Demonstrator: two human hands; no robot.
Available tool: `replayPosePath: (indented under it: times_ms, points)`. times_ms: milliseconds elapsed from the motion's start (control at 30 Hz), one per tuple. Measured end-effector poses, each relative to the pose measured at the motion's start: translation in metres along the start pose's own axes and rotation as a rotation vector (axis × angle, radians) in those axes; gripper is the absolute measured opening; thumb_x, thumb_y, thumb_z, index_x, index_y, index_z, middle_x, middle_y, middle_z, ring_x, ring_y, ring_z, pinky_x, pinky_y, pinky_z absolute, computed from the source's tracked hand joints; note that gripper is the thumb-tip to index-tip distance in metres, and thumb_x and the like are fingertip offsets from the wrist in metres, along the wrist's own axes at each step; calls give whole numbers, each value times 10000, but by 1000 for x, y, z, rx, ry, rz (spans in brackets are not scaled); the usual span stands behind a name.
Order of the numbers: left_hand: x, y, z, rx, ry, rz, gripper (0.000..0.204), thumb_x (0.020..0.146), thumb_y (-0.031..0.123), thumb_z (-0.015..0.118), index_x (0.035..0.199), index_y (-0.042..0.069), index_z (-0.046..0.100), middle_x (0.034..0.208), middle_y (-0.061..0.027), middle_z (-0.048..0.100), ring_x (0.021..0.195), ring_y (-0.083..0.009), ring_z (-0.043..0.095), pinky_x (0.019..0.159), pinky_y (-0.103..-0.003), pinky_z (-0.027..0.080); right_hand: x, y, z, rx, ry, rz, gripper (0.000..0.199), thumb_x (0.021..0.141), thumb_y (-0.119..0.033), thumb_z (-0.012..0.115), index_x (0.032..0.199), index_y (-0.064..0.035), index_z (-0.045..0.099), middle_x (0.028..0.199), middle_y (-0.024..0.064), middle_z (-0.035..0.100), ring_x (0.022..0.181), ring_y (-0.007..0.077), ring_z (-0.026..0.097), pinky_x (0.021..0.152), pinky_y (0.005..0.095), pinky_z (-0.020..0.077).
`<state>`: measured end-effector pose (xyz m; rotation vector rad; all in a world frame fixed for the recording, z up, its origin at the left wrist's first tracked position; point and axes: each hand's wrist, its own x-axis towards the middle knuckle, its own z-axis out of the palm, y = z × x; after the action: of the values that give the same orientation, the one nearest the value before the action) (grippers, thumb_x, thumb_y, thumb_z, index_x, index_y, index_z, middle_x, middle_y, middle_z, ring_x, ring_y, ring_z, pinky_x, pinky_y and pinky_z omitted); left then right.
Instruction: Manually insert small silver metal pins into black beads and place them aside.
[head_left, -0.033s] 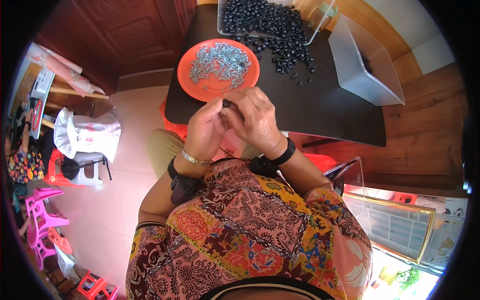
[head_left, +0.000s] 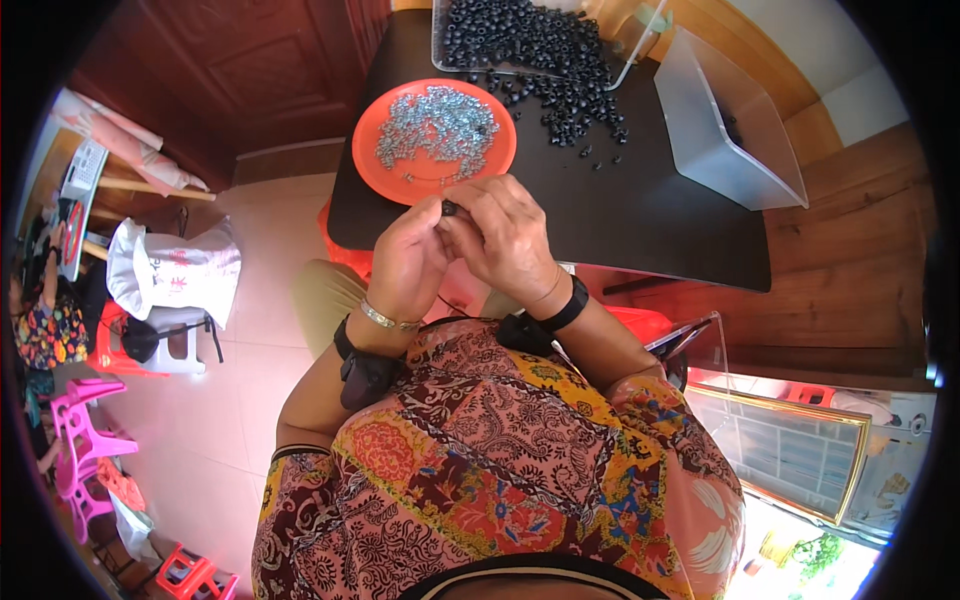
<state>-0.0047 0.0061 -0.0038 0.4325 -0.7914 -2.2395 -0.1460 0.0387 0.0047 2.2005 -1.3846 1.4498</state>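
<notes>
Nothing has shifted since the earlier frame: one dark table [head_left: 640, 215] fills the upper middle, bearing a clear tray [head_left: 445, 50] heaped with small black pieces [head_left: 530, 40] that spill onto the tabletop, an empty clear bin [head_left: 725, 135] on the right, and an orange plate [head_left: 400, 170] of silvery metal bits [head_left: 435, 120]. Just below the plate, the left hand [head_left: 405, 265] and right hand [head_left: 505, 235] stay pressed together, fingertips pinching a small black part [head_left: 450, 208] between them.

An orange plate [head_left: 385, 170] of silver-grey metal pieces [head_left: 437, 122] is shown on a black table [head_left: 620, 215]; black beads [head_left: 530, 40], a floral multicoloured garment [head_left: 500, 470], and pink stools [head_left: 85, 450] are seen.
</notes>
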Motion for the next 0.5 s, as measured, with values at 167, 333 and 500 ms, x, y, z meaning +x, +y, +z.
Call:
replayPosePath:
  times_ms: [167,333,500]
  points:
    - [4,-6,-9,58,27,-6,305,972,291,366,973,38,537,867,-58,596,757,-149,531,734,-310,396,-2,1,2,-26,-32,-2,262,696,-61,687,943,-20,608,881,123,608,787,294,595,732,379,503]
    - [4,-2,8,10,50,-77,343,972,301,369,1013,18,558,883,-80,619,827,-179,573,787,-324,429,8,7,-17,-60,-98,12,135,740,-64,695,858,-43,631,805,96,628,744,288,616,678,378,507]
    - [5,4,-6,2,-5,-127,370,968,302,387,1035,-8,577,921,-112,636,875,-222,605,822,-337,461,47,53,-91,-378,86,-20,77,803,-66,677,872,-34,659,821,113,650,736,274,636,668,347,515]
